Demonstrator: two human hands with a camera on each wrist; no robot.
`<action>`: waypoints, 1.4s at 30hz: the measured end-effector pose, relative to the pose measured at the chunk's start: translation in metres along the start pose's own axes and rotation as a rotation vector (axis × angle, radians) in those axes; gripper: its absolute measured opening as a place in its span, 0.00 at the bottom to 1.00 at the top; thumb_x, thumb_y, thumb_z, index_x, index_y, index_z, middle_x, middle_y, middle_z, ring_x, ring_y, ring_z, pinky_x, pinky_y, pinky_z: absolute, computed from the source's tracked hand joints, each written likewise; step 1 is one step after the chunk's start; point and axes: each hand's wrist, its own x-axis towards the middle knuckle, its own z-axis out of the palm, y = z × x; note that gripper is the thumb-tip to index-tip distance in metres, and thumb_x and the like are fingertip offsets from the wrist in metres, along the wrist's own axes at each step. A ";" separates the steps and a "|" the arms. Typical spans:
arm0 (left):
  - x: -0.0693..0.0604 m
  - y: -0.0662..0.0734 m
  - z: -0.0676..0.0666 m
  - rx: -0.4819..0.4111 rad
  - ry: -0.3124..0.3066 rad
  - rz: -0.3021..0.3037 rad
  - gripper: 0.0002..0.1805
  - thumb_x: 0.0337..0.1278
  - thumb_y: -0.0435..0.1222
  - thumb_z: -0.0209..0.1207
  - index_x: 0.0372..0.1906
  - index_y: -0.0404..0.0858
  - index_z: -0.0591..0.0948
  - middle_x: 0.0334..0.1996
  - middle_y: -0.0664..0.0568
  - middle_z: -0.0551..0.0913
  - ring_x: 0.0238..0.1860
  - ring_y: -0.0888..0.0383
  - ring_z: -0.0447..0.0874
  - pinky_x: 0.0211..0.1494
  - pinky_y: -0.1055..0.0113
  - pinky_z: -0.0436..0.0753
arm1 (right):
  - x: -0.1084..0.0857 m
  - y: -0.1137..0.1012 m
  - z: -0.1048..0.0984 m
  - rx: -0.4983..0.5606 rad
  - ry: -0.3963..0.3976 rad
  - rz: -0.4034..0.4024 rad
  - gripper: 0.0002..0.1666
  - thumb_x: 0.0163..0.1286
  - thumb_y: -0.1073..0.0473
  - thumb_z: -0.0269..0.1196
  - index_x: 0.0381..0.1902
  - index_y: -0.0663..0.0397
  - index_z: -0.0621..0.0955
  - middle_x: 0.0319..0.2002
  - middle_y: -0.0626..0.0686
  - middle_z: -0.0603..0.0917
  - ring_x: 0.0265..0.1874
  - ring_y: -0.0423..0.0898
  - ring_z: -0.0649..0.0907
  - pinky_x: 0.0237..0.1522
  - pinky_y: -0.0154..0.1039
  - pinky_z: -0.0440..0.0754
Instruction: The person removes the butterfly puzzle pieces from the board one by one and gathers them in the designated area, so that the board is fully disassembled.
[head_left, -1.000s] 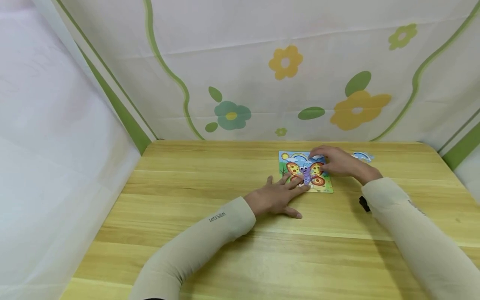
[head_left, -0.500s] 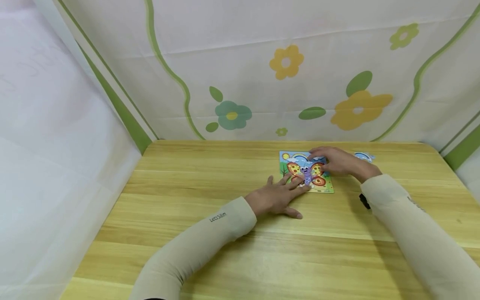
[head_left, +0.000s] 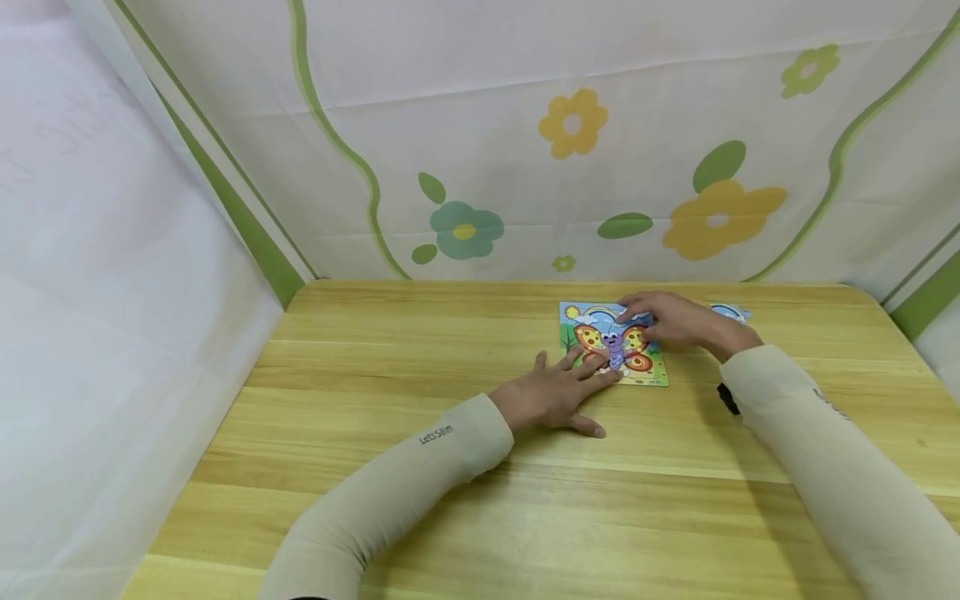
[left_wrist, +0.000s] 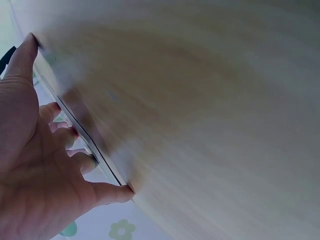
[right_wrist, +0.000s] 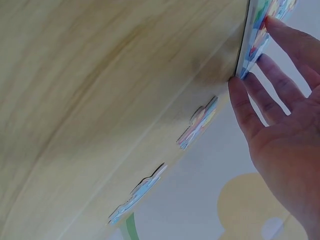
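Note:
A butterfly jigsaw puzzle [head_left: 615, 337] lies flat near the table's back edge in the head view. My left hand [head_left: 555, 390] spreads its fingers over the lower left of the picture, with the thumb off it on the wood. In the left wrist view, the fingers of my left hand [left_wrist: 42, 165] meet the board's edge. My right hand [head_left: 675, 321] touches the puzzle's upper right from above, thumb and forefinger apart. The right wrist view has the thumb of my right hand [right_wrist: 285, 115] on the picture and other fingertips by its edge; no pinched piece shows.
Right of the puzzle lies a loose blue puzzle piece [head_left: 729, 313], partly behind my right hand. The right wrist view has a pink and blue piece [right_wrist: 199, 122] and a bluish piece [right_wrist: 137, 194] on the wooden table [head_left: 360, 358]. A flowered curtain [head_left: 465, 125] rises behind.

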 end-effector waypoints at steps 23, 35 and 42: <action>0.000 0.001 0.001 0.040 -0.001 -0.006 0.48 0.70 0.70 0.47 0.86 0.65 0.40 0.87 0.63 0.35 0.88 0.52 0.30 0.84 0.36 0.52 | 0.002 -0.003 0.001 0.009 0.021 -0.038 0.22 0.65 0.79 0.61 0.53 0.56 0.84 0.70 0.72 0.74 0.71 0.75 0.70 0.69 0.73 0.68; 0.001 0.000 0.002 0.052 0.006 -0.001 0.49 0.70 0.70 0.47 0.86 0.64 0.39 0.87 0.63 0.36 0.88 0.51 0.31 0.83 0.35 0.54 | 0.003 -0.002 0.003 -0.066 0.050 -0.091 0.22 0.63 0.79 0.62 0.52 0.58 0.87 0.66 0.70 0.79 0.67 0.73 0.75 0.68 0.72 0.71; 0.002 0.000 0.003 0.042 -0.003 -0.005 0.49 0.70 0.70 0.47 0.86 0.65 0.39 0.87 0.63 0.35 0.88 0.51 0.30 0.83 0.35 0.53 | 0.003 0.000 0.005 -0.066 0.068 -0.106 0.22 0.62 0.79 0.63 0.51 0.57 0.87 0.64 0.67 0.80 0.67 0.71 0.76 0.68 0.72 0.70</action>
